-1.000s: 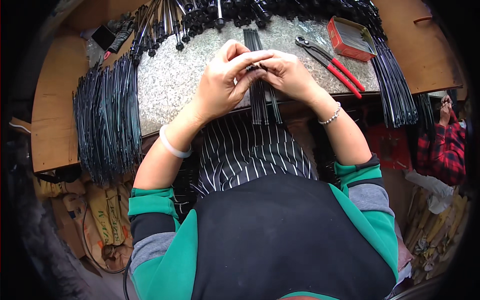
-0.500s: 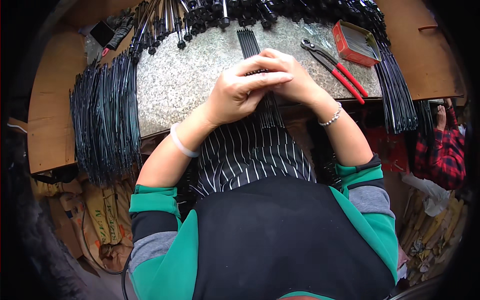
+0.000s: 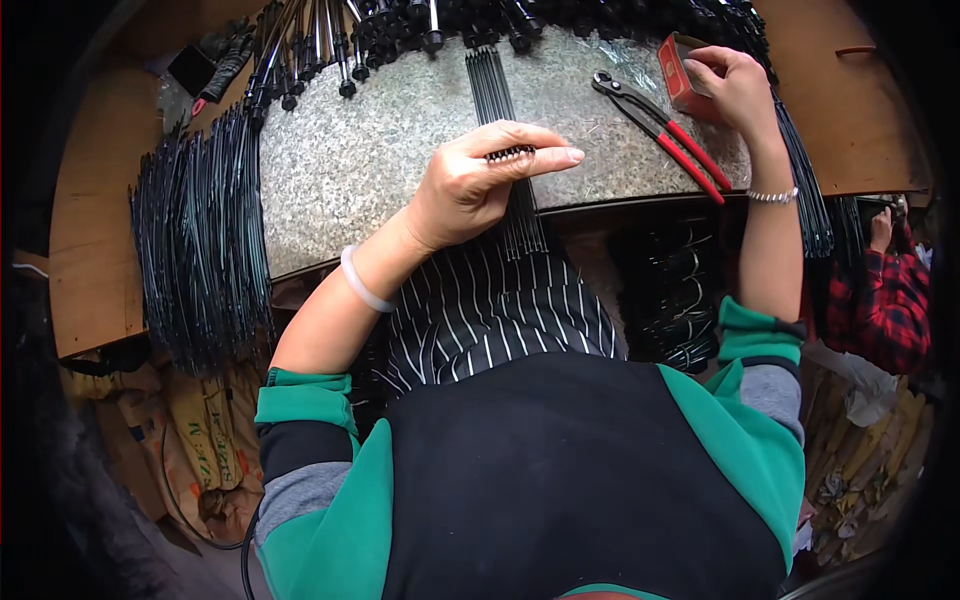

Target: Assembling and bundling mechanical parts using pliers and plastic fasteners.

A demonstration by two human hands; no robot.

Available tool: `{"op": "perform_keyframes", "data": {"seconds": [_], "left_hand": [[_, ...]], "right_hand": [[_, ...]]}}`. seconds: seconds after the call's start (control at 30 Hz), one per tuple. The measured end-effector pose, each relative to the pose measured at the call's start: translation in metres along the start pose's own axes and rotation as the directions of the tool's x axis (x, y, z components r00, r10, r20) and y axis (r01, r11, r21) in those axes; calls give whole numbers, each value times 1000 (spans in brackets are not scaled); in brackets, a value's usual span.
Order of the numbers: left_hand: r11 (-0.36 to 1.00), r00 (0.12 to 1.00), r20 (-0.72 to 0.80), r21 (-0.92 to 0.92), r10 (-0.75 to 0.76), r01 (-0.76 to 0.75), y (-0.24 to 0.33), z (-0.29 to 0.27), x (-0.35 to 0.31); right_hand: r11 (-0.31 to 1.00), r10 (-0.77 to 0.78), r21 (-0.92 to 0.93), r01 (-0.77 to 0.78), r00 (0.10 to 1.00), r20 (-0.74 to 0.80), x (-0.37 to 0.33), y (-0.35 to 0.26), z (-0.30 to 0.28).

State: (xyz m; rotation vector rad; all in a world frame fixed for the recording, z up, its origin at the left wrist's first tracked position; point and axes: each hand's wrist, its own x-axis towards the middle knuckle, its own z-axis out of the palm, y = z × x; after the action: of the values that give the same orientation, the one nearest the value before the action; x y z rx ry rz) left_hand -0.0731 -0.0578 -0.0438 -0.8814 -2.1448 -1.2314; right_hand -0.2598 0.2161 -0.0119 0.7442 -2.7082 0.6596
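My left hand [image 3: 475, 180] is closed around a flat row of thin black rods [image 3: 490, 85], which lies over the near edge of the stone slab. Small dark beads or rod ends [image 3: 510, 154] show between its thumb and forefinger. At the far right, my right hand [image 3: 742, 95] is over an open red tin box [image 3: 678, 85], its fingers bent together at the opening. Whether they pinch anything I cannot make out, and the hand covers most of the box's contents. Cutting pliers with red handles [image 3: 678, 150] lie between the hands.
The speckled stone slab [image 3: 340, 170] rests on a wooden table [image 3: 95, 240]. Thick bunches of black rods [image 3: 200, 240] hang off its left side, others [image 3: 805, 185] off the right. Black-capped metal rods [image 3: 433, 38] line the back. A person in a checked sleeve [image 3: 885, 310] is at right.
My right hand has left my left hand and moved right to the red box. My left hand has stayed on the rods. The view has shifted slightly.
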Motion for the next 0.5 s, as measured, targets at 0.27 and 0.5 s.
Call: {"op": "perform_keyframes", "data": {"seconds": [0.27,0.5], "left_hand": [[1000,1000,18,14,-18,18,-1,1,-5],[1000,1000,-1,25,17,-17,-2,3,-5]], "right_hand": [[972,-180,-126,197,974,140,16,35,10],[953,-212,153,262,936,-280,-20,-34,0]]}}
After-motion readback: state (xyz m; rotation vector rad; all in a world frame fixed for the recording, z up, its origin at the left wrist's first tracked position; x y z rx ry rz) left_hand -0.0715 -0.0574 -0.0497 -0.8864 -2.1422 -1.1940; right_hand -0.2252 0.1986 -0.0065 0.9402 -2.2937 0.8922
